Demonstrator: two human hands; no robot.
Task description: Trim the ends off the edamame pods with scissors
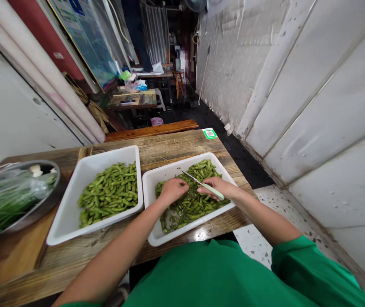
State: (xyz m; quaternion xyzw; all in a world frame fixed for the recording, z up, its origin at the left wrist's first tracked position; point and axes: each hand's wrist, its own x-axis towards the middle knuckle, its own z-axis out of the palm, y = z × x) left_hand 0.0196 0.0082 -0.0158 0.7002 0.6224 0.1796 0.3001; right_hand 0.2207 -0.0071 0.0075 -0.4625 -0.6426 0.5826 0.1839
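In the right-hand white tray (156,244) lies a heap of wet-looking green soybean pods (198,209). My right hand (216,186) is closed round the pale green handle of scissors (212,191), whose narrow metal blades point up and left over the pods. Close by on the left, my left hand (174,190) hovers over the same tray with its fingers curled together in a pinch. What those fingertips hold, if anything, is hidden. A second white tray (65,224), to the left, contains more green pods (110,194).
A metal basin (56,170) with bagged green stalks stands at the far left, by a wooden board (18,251). A green QR-code card (209,133) lies at the wooden table's (166,147) far corner. Beyond are a bench (153,130) and a cluttered table (134,100); a white wall rises right.
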